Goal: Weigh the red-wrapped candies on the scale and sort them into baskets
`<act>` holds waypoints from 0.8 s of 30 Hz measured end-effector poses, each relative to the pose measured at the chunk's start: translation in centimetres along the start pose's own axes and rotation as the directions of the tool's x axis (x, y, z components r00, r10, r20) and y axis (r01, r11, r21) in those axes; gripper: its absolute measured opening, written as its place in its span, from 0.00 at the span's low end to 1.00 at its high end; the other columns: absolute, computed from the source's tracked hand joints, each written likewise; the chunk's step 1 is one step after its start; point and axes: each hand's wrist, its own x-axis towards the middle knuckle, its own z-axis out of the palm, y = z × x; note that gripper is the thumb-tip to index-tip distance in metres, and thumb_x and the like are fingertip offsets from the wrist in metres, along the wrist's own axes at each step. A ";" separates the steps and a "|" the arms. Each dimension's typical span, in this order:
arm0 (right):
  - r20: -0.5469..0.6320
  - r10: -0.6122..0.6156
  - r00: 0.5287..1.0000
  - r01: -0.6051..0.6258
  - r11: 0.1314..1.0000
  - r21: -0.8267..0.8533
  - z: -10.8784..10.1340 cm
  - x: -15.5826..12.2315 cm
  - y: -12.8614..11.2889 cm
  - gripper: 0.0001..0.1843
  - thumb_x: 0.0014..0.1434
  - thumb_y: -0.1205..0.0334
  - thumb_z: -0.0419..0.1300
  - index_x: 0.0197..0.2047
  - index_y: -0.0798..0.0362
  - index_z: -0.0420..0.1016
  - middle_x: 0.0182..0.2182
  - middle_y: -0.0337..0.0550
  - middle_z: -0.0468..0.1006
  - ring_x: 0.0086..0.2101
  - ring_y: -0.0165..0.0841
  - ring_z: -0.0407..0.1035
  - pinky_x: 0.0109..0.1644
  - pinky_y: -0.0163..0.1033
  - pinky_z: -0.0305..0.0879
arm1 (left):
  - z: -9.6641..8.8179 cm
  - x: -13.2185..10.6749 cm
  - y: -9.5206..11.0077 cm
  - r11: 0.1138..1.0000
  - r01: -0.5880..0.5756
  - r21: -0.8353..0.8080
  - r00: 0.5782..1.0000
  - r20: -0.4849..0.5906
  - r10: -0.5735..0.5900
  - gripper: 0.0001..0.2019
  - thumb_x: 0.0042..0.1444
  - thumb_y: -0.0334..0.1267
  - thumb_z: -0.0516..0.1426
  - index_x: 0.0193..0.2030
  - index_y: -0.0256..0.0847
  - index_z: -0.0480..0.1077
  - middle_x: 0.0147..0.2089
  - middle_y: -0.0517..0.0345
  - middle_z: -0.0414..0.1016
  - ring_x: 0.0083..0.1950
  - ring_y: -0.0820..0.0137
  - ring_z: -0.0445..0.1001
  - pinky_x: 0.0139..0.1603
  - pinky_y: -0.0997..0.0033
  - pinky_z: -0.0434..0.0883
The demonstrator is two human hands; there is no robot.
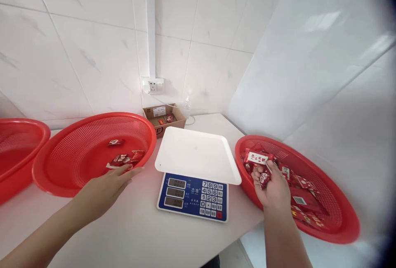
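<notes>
My right hand [275, 189] grips red wrapped candies [259, 157] over the right red basket [338, 237], which holds many red packets [305, 197]. One candy has a white label with red characters. At the near rim of the middle red basket [58, 183], my left hand [108, 187] is stretched out with its fingers extended. Several red wrapped sweets [122, 159] lie in that basket just beyond the fingertips, and one more sits farther back. Between my hands stands a digital scale [193, 197] with a bare white pan [194, 152].
Another red basket [18, 181] is cut off at the left edge. Behind the scale, a cardboard box [173, 123] holds a few red packets, with a clear plastic bottle [187, 105] beside it. A socket [153, 86] with a white plug is on the tiled wall.
</notes>
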 end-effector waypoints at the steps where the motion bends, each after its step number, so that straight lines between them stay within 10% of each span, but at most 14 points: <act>1: -0.017 -0.012 1.000 0.011 1.000 -0.026 0.1 -0.1 0.0 0.14 0.43 0.57 0.69 0.27 0.53 0.68 0.17 0.31 0.67 0.19 0.22 0.61 0.21 0.26 0.62 | -0.3 0.3 -0.2 1.000 0.019 0.018 1.000 -0.015 -0.019 0.25 0.63 0.37 0.39 0.64 0.59 0.58 0.67 0.58 0.62 0.53 0.54 0.75 0.34 0.62 0.74; 8: 0.203 -0.135 0.970 0.213 0.871 -0.442 2.7 -0.4 1.1 0.17 0.48 0.48 0.65 0.27 0.53 0.71 0.19 0.34 0.67 0.20 0.24 0.59 0.21 0.28 0.56 | -1.3 1.5 0.0 0.997 0.007 0.073 0.994 -0.113 0.001 0.25 0.63 0.41 0.38 0.66 0.52 0.57 0.58 0.48 0.72 0.48 0.49 0.75 0.40 0.52 0.71; 13: 0.476 0.099 0.874 0.309 0.643 -0.701 7.4 0.1 3.7 0.17 0.57 0.48 0.54 0.26 0.52 0.69 0.20 0.36 0.69 0.21 0.27 0.60 0.25 0.31 0.58 | -0.9 1.5 0.5 0.993 0.027 0.113 0.989 -0.150 -0.010 0.25 0.63 0.40 0.39 0.64 0.49 0.60 0.58 0.46 0.72 0.50 0.51 0.75 0.42 0.53 0.70; 24: 0.473 0.189 0.861 0.381 0.379 -0.844 10.8 3.4 5.1 0.22 0.59 0.58 0.53 0.56 0.53 0.67 0.37 0.45 0.77 0.34 0.34 0.71 0.41 0.38 0.64 | -0.7 0.1 0.1 0.997 -0.001 0.074 0.988 -0.152 0.012 0.24 0.62 0.42 0.40 0.62 0.44 0.65 0.55 0.45 0.74 0.51 0.52 0.74 0.46 0.52 0.71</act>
